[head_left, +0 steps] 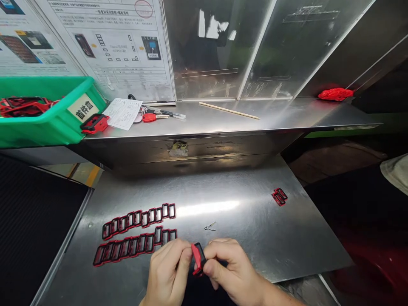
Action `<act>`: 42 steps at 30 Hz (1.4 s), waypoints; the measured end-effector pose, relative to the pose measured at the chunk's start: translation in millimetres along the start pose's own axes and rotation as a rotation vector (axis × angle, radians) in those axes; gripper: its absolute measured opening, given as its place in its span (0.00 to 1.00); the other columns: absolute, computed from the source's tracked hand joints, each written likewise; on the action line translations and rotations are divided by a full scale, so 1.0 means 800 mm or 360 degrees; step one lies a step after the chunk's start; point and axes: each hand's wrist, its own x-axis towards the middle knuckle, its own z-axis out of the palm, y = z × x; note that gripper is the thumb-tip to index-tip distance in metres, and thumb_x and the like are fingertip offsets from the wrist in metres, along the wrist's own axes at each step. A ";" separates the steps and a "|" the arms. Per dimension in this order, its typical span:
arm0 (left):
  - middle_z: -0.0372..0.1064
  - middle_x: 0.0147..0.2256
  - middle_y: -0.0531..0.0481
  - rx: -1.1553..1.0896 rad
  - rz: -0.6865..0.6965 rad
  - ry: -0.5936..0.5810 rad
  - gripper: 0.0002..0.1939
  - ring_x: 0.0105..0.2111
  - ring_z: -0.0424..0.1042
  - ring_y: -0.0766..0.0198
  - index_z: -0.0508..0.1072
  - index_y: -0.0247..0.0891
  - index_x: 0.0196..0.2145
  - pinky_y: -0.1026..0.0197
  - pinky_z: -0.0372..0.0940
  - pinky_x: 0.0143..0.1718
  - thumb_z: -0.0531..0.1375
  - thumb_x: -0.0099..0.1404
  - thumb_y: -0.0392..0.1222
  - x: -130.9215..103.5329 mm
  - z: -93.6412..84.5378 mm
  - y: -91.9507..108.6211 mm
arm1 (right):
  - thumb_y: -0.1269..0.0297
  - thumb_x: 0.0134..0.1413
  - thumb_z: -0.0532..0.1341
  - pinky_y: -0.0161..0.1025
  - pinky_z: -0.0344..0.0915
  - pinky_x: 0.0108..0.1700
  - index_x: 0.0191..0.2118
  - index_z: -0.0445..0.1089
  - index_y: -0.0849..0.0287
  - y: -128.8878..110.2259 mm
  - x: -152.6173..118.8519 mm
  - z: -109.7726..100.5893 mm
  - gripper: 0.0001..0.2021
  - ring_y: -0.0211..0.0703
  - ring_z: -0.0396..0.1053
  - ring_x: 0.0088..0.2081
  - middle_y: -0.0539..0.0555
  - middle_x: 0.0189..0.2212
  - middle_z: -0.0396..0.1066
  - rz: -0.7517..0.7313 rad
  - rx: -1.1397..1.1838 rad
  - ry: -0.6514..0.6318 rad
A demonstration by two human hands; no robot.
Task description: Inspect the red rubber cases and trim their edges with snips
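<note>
Near the table's front edge, my left hand (170,270) and my right hand (231,267) pinch one red and black frame (198,258) between them, the left on its red side and the right on its black side. Beyond my hands a small metal nipper (210,227) lies on the metal table (242,242). To the left are two rows of similar frames, an upper row (137,218) and a lower row (134,245), the lower one partly hidden by my left hand. Two more red and black frames (279,196) rest at the right.
On the raised shelf (280,114) are a green bin (60,127) of red and black parts, a paper slip (123,113), a red key (149,117), pens (168,114), a wooden stick (228,110) and a red bundle (335,94). A person's sleeve (397,174) shows at right.
</note>
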 end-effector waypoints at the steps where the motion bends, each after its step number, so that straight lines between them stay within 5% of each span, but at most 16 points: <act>1: 0.59 0.19 0.57 -0.0002 -0.0040 -0.0022 0.18 0.19 0.58 0.69 0.65 0.40 0.22 0.65 0.52 0.24 0.51 0.70 0.42 0.002 0.000 0.002 | 0.44 0.64 0.51 0.30 0.59 0.27 0.21 0.64 0.59 0.000 0.000 0.000 0.27 0.32 0.58 0.18 0.44 0.12 0.58 0.0041 0.0032 -0.0003; 5: 0.47 0.17 0.58 -0.0171 -0.0473 -0.0209 0.23 0.17 0.49 0.70 0.54 0.40 0.18 0.63 0.46 0.21 0.49 0.69 0.49 0.009 0.001 0.015 | 0.45 0.64 0.51 0.30 0.59 0.26 0.18 0.60 0.58 -0.002 0.003 0.001 0.28 0.32 0.57 0.18 0.45 0.12 0.57 0.0167 0.0106 0.0039; 10: 0.46 0.18 0.57 -0.0435 -0.0899 -0.0302 0.26 0.20 0.45 0.68 0.56 0.40 0.18 0.63 0.44 0.20 0.52 0.64 0.62 0.013 -0.002 0.020 | 0.47 0.65 0.51 0.31 0.59 0.26 0.18 0.59 0.58 0.000 0.002 0.003 0.27 0.33 0.58 0.19 0.46 0.13 0.58 0.0145 0.0060 0.0034; 26: 0.46 0.17 0.58 -0.0277 -0.0820 -0.0117 0.27 0.19 0.45 0.68 0.58 0.40 0.16 0.62 0.46 0.23 0.51 0.64 0.61 0.010 0.000 0.026 | 0.50 0.65 0.52 0.33 0.56 0.26 0.22 0.66 0.59 0.004 -0.004 0.003 0.23 0.34 0.56 0.20 0.46 0.15 0.59 -0.0077 -0.0083 -0.0018; 32: 0.49 0.18 0.57 -0.0220 -0.0800 -0.0258 0.25 0.20 0.49 0.67 0.56 0.41 0.18 0.62 0.47 0.24 0.51 0.65 0.60 0.011 0.004 0.010 | 0.46 0.60 0.55 0.32 0.54 0.24 0.22 0.63 0.59 0.005 -0.006 0.001 0.23 0.33 0.54 0.20 0.46 0.16 0.58 0.0345 0.0062 -0.0089; 36: 0.55 0.17 0.57 -0.0188 -0.0840 -0.0500 0.24 0.20 0.56 0.65 0.64 0.41 0.22 0.62 0.50 0.27 0.47 0.66 0.60 0.008 0.014 -0.016 | 0.42 0.55 0.53 0.34 0.59 0.28 0.22 0.61 0.58 0.038 -0.022 -0.038 0.24 0.36 0.57 0.22 0.47 0.17 0.59 0.0831 -0.0064 -0.0086; 42: 0.51 0.15 0.60 -0.0215 -0.0975 -0.1003 0.27 0.19 0.55 0.63 0.64 0.42 0.26 0.62 0.50 0.26 0.42 0.64 0.66 -0.024 0.037 -0.069 | 0.46 0.44 0.57 0.42 0.64 0.32 0.14 0.56 0.56 0.092 -0.108 -0.175 0.21 0.47 0.66 0.24 0.51 0.15 0.62 0.1496 -0.0959 -0.0011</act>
